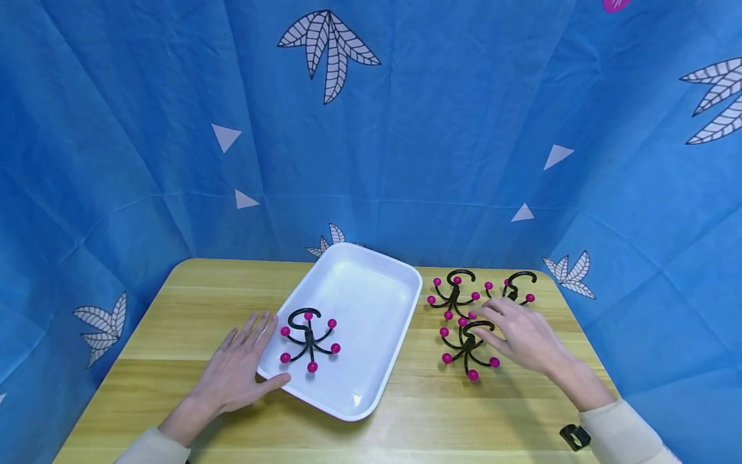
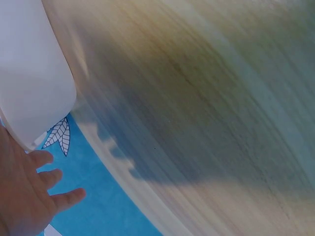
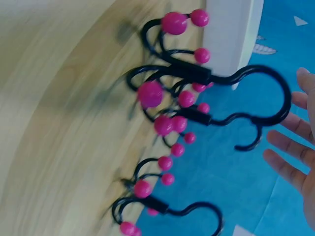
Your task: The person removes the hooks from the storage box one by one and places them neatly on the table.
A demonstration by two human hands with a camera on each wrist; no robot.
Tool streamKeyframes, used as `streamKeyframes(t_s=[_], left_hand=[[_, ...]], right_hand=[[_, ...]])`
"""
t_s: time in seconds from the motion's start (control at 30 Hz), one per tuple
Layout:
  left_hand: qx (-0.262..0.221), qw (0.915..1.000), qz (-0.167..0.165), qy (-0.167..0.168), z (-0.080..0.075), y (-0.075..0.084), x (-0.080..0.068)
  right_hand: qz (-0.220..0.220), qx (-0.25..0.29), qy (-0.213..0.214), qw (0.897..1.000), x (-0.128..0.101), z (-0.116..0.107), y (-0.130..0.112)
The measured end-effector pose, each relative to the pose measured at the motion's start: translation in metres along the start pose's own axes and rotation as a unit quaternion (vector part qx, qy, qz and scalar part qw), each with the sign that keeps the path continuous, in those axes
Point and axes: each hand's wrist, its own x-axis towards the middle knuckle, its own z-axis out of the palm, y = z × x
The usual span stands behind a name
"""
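Bright, even light; sharp head view, curved edges; perhaps motion-blurred wrist views.

three black hooks (image 1: 467, 345) with pink-tipped prongs stand clustered right of a white tray (image 1: 371, 303).

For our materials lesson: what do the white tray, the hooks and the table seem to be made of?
White tray: probably plastic, smooth with a soft sheen. Hooks: thin black prongs, perhaps coated metal or plastic, tipped with glossy pink balls. Table: pale wood or wood-look laminate, with visible grain.
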Motion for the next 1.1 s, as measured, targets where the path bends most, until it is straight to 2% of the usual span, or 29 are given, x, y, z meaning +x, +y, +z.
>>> streamKeyframes(t_s=[0.43, 1.1], left_hand=[[0.001, 1.0000, 0.003, 0.005, 0.001, 0.001, 0.000], [0.003, 1.0000, -0.002, 0.007, 0.002, 0.000, 0.001]], right_hand=[[-0.059, 0.030, 0.043, 0.997, 0.042, 0.007, -0.042], [-0.090, 0.038, 0.024, 0.995, 0.100, 0.032, -0.101]])
